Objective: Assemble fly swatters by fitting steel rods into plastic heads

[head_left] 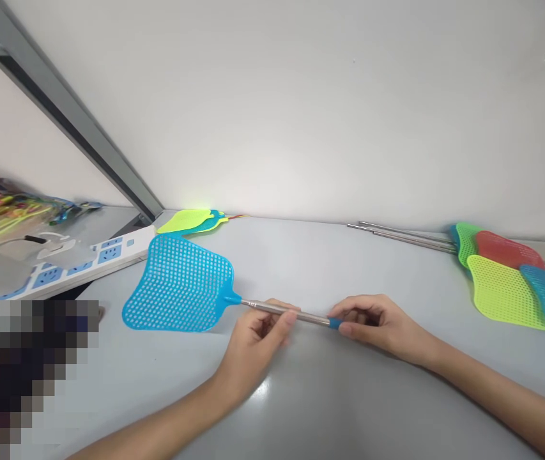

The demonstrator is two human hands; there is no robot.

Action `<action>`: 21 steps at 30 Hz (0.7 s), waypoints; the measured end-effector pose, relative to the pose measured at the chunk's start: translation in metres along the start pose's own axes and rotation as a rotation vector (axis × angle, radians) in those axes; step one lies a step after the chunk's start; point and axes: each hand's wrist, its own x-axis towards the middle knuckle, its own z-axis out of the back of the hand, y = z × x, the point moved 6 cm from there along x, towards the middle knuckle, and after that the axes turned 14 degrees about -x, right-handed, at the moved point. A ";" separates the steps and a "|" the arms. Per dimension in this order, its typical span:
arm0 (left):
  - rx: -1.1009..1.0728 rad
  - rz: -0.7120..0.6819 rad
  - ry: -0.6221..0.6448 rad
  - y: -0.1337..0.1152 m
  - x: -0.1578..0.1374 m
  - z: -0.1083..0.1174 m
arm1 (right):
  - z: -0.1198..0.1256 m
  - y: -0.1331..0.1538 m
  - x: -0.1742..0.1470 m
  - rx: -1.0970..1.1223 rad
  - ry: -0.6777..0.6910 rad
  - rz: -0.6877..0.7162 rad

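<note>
A blue fly swatter [188,284] with a perforated paddle and a metal rod handle is held above the grey table, paddle to the left. My left hand [262,332] is closed around the middle of the metal rod, thumb on top. At the rod's right end, my right hand [372,322] pinches the blue end cap [335,323] between thumb and fingers. Part of that cap is hidden by the fingertips.
Several coloured swatters, among them a yellow-green one [509,294] and a red one [509,249], lie at the right. Bare metal rods [401,238] point left from them. More paddles [188,221] lie at the back left, near a white power strip [128,246] with cables.
</note>
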 end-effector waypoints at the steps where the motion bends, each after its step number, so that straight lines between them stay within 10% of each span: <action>1: 0.015 0.007 0.018 0.001 -0.001 -0.002 | -0.001 0.001 0.000 0.006 0.007 0.001; 21: -0.223 0.039 -0.046 0.003 0.004 0.007 | 0.005 0.005 -0.002 -0.028 -0.027 0.066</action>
